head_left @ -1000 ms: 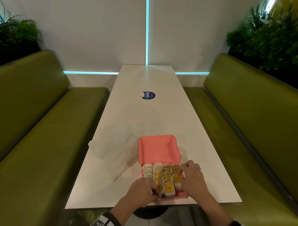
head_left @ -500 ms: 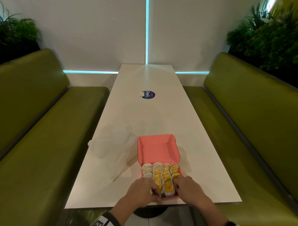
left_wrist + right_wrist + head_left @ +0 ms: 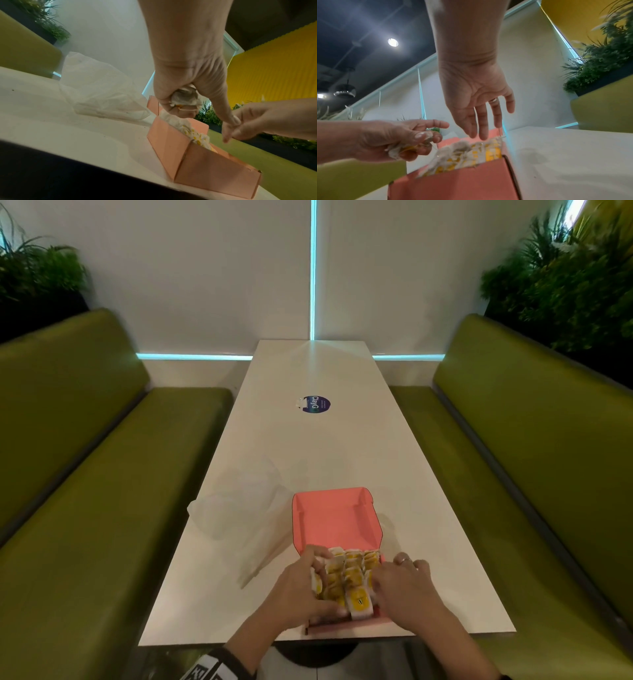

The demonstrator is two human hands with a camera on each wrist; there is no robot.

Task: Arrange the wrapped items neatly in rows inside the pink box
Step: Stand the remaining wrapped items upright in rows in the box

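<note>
The pink box [image 3: 337, 517] lies with its lid open near the front edge of the white table [image 3: 308, 446]. Yellow-and-white wrapped items [image 3: 352, 577] fill it in rows. My left hand [image 3: 308, 577] is over the box's left column. In the left wrist view, the left hand [image 3: 181, 106] pinches one wrapped item [image 3: 185, 96] just above the box [image 3: 211, 167]. My right hand [image 3: 394, 580] is at the box's right side. Its straight, spread fingers [image 3: 481, 121] hover over the items [image 3: 471, 152] and hold nothing.
A crumpled clear plastic bag [image 3: 236, 501] lies on the table just left of the box. A round dark sticker [image 3: 315, 404] sits mid-table. Green benches [image 3: 102, 474] flank the table on both sides. The box's near wall is close to the table's front edge.
My left hand has moved from the box's near left corner farther along the left column and now pinches an item. The right hand shifted from the near right corner up along the right side.
</note>
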